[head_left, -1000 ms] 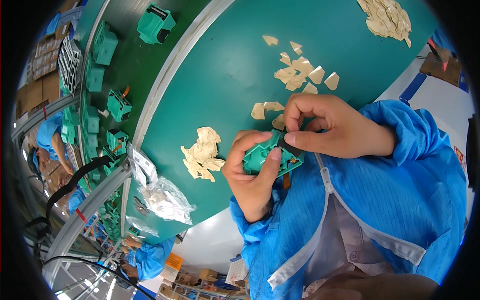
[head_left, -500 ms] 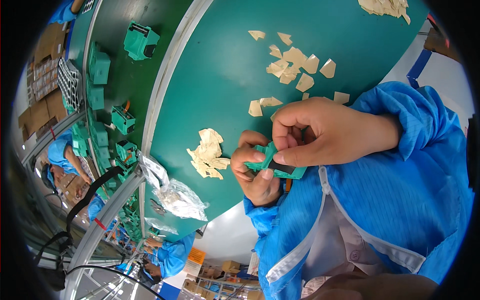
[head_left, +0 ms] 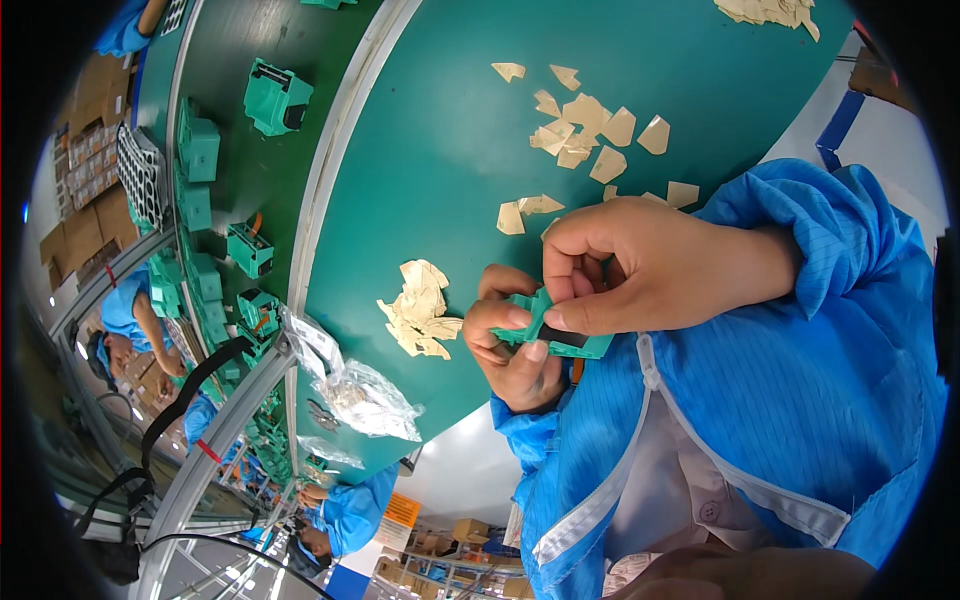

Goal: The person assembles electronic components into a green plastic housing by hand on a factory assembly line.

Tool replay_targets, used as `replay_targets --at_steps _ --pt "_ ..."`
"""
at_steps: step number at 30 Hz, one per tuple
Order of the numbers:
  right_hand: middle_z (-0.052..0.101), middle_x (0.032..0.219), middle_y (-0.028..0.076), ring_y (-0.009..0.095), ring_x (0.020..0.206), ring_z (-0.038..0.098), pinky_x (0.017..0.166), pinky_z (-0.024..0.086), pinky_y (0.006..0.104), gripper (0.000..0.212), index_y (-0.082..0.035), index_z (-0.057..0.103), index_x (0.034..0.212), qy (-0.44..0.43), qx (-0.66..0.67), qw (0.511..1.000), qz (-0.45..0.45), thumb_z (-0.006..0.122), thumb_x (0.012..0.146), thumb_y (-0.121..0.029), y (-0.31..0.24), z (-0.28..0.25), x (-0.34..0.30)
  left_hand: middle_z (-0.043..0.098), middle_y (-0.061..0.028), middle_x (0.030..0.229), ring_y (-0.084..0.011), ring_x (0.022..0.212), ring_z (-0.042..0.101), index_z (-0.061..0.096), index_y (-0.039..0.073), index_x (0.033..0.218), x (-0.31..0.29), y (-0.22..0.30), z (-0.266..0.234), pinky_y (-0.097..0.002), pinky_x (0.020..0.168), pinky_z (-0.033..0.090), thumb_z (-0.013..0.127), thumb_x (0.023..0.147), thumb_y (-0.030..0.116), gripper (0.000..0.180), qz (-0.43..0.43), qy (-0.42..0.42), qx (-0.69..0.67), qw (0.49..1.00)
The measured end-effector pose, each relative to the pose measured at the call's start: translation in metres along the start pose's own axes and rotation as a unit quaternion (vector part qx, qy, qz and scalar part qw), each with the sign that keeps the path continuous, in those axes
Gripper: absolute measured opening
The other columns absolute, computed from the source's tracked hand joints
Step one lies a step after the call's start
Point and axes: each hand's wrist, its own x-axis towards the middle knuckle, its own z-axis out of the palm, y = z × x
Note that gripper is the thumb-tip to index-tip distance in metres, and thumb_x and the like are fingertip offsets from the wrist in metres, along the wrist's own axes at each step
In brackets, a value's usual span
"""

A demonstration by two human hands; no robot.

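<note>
A small green plastic housing with a black panel (head_left: 592, 346) is in my hands, close to my blue jacket. My left hand (head_left: 515, 350) is closed around its left end, with thumb and fingers pressed on the green plastic. Over its top edge, my right hand (head_left: 650, 265) has thumb and index finger pinched together, the thumb tip at the black panel. Anything between those fingertips is hidden. Beyond my hands lie loose cream paper-like pieces (head_left: 588, 115), and a crumpled heap of cream scraps (head_left: 422, 308) lies to the left.
A clear plastic bag (head_left: 365, 398) lies on the green table (head_left: 420, 170) at its left side. Past the metal rail (head_left: 335, 140), green housings (head_left: 275, 97) sit on a darker green belt. Co-workers in blue (head_left: 350, 510) are at the lower left. More cream scraps (head_left: 765, 12) lie at the far right.
The view has shifted slightly. Housings on the belt have moved a little toward the lower left, and another shows at the top. My hands hold nearly the same pose.
</note>
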Motion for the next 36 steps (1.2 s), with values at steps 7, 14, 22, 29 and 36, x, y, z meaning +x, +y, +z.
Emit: replay_targets --at_steps 7,14,22,29,36 --pt "0.062 0.073 0.003 0.008 0.065 0.057 0.055 0.045 0.0253 0.020 -0.002 0.063 0.086 0.004 -0.024 1.000 -0.005 0.070 0.088 -0.021 0.001 -0.002 0.000 0.052 -0.0141 0.095 -0.0154 0.077 0.053 0.064 0.008 0.094 0.000 -0.001 -0.002 -0.0258 0.071 0.045 0.078 0.071 0.013 0.028 0.003 -0.004 0.023 1.000" --pt "0.063 0.075 0.002 0.008 0.067 0.057 0.057 0.046 0.0240 0.016 -0.002 0.064 0.088 0.013 0.010 1.000 -0.020 0.067 0.087 -0.018 0.007 0.004 -0.001 0.050 -0.0134 0.099 -0.0257 0.086 0.061 0.061 0.011 0.107 -0.001 0.002 -0.016 -0.0387 0.082 0.055 0.070 0.079 0.011 0.029 0.023 -0.052 0.023 0.998" --pt "0.063 0.073 0.003 0.007 0.066 0.058 0.056 0.045 0.0242 0.016 -0.002 0.063 0.086 0.018 -0.005 1.000 -0.008 0.067 0.087 -0.017 0.004 0.003 0.000 0.053 -0.0149 0.096 -0.0176 0.077 0.056 0.063 0.007 0.094 0.000 0.003 -0.003 -0.0281 0.073 0.049 0.077 0.070 0.011 0.028 0.009 0.005 0.012 1.000" --pt "0.054 0.086 0.005 0.008 0.064 0.052 0.054 0.043 0.0244 0.017 -0.002 0.055 0.101 0.088 -0.151 0.964 -0.202 0.066 0.088 -0.005 0.018 0.010 0.004 0.049 -0.0127 0.107 -0.0284 0.093 0.062 0.057 0.011 0.108 0.000 0.001 -0.011 -0.0422 0.086 0.057 0.070 0.080 0.011 0.031 0.019 -0.005 0.017 1.000" --pt "0.049 0.091 0.008 0.017 0.067 0.053 0.060 0.043 0.0321 0.039 -0.005 0.038 0.122 0.158 -0.144 0.932 -0.292 0.049 0.087 0.009 0.058 0.002 0.033 0.054 -0.0122 0.111 -0.0259 0.094 0.065 0.054 0.007 0.113 0.022 0.052 0.010 -0.0392 0.079 0.060 0.072 0.083 0.019 0.037 0.072 0.082 0.066 0.992"
